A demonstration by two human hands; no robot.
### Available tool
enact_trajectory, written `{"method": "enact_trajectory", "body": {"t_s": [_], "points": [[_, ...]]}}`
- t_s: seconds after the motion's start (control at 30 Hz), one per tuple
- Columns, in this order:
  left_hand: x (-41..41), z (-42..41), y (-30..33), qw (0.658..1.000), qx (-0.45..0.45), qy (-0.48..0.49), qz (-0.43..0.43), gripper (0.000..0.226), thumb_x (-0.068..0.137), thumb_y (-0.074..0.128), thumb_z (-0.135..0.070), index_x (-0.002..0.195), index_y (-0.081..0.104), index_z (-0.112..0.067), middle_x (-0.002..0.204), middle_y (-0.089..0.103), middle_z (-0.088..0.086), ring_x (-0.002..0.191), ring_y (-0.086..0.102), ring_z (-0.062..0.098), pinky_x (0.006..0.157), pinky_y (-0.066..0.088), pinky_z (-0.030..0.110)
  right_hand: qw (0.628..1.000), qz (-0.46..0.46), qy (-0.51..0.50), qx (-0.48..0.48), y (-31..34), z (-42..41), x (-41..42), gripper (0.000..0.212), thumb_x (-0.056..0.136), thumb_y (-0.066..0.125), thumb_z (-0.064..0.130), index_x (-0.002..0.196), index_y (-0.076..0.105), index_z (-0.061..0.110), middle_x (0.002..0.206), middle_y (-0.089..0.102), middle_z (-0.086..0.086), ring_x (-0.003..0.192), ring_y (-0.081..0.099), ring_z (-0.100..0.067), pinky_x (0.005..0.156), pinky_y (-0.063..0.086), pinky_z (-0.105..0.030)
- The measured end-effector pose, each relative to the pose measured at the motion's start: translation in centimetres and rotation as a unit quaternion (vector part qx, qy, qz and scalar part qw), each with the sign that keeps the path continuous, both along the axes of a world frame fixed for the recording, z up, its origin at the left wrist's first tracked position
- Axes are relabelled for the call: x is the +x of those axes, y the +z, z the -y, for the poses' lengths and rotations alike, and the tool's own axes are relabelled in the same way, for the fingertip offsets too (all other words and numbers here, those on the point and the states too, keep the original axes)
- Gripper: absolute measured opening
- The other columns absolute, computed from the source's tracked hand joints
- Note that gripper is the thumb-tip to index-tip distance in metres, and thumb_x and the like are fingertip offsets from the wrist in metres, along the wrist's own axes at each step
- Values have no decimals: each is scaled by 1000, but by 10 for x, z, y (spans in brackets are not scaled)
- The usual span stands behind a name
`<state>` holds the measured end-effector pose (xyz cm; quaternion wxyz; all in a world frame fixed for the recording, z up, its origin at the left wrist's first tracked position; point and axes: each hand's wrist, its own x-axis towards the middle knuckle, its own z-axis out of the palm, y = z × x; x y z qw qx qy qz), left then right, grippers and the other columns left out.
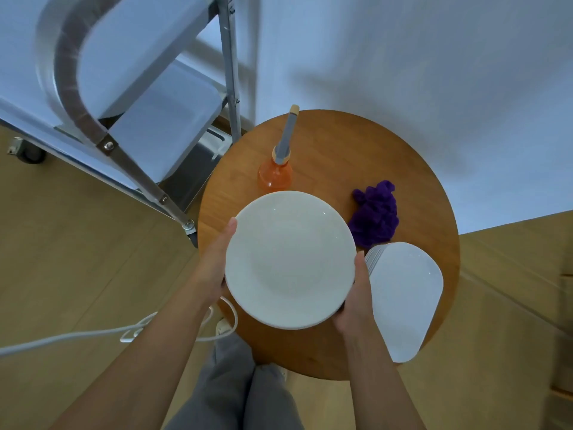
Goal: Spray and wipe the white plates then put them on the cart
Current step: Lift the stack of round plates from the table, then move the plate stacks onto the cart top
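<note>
A round white plate (290, 259) is held level above the round wooden table (418, 187). My left hand (217, 262) grips its left rim, thumb along the edge. My right hand (356, 299) grips its right rim, fingers hidden underneath. A stack of several white plates (403, 299) rests on the table's right side. Behind the held plate stands an orange spray bottle (276, 175) with a grey nozzle. A crumpled purple cloth (376, 214) lies to the right of it. The cart (148, 113), with white trays and a metal frame, stands to the left of the table.
A white wall rises behind the table. A white cable (93, 333) runs across the wooden floor at the left. One cart wheel (31, 155) shows at far left. My legs in grey trousers (242, 392) are below the table edge.
</note>
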<state>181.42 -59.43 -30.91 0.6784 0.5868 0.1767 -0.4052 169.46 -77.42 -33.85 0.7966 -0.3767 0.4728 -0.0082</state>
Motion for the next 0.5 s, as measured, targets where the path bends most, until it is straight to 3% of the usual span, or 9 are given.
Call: {"method": "enact_trajectory", "body": {"t_s": [0.17, 0.23, 0.27, 0.33, 0.4, 0.5], "points": [[-7, -10, 24, 1000, -8, 27, 11, 63, 81, 38, -67, 134, 46, -35, 133, 57, 2, 121, 54, 31, 103, 41, 57, 1000, 1, 5, -9, 27, -6, 4, 38, 94, 34, 57, 101, 63, 33, 112, 69, 0, 101, 65, -25, 93, 49, -47], [-12, -20, 32, 999, -13, 46, 19, 60, 83, 38, -67, 132, 49, -34, 131, 59, 2, 120, 55, 31, 102, 43, 56, 1000, -2, 16, -21, 42, -10, 5, 37, 95, 37, 54, 103, 62, 28, 115, 67, -6, 103, 64, -27, 91, 50, -47], [-15, -25, 37, 998, -11, 57, 27, 56, 86, 37, -66, 129, 53, -34, 126, 63, 0, 117, 59, 30, 97, 48, 53, 999, 2, 27, -25, 50, -13, 6, 38, 94, 39, 53, 107, 61, 25, 113, 67, -6, 99, 65, -26, 87, 51, -45], [-22, -37, 49, 996, 9, 78, 52, 46, 91, 34, -64, 114, 62, -35, 106, 72, -9, 99, 68, 21, 72, 59, 35, 998, 23, 52, -26, 66, -20, 6, 40, 94, 41, 53, 115, 61, 26, 108, 69, -3, 93, 67, -22, 83, 52, -43], [-30, -50, 64, 992, 19, 101, 75, 44, 93, 34, -62, 105, 66, -34, 93, 74, -11, 84, 72, 15, 56, 57, 25, 995, 47, 79, -26, 84, -28, 5, 36, 93, 40, 56, 101, 69, 37, 106, 72, 1, 97, 68, -22, 90, 51, -46], [-38, -75, 90, 985, 28, 123, 116, 49, 96, 33, -59, 111, 67, -28, 103, 74, -2, 94, 70, 20, 76, 56, 38, 988, 74, 129, -33, 115, -45, 10, 40, 94, 36, 57, 89, 73, 41, 106, 72, 2, 99, 68, -22, 95, 49, -48]]}}
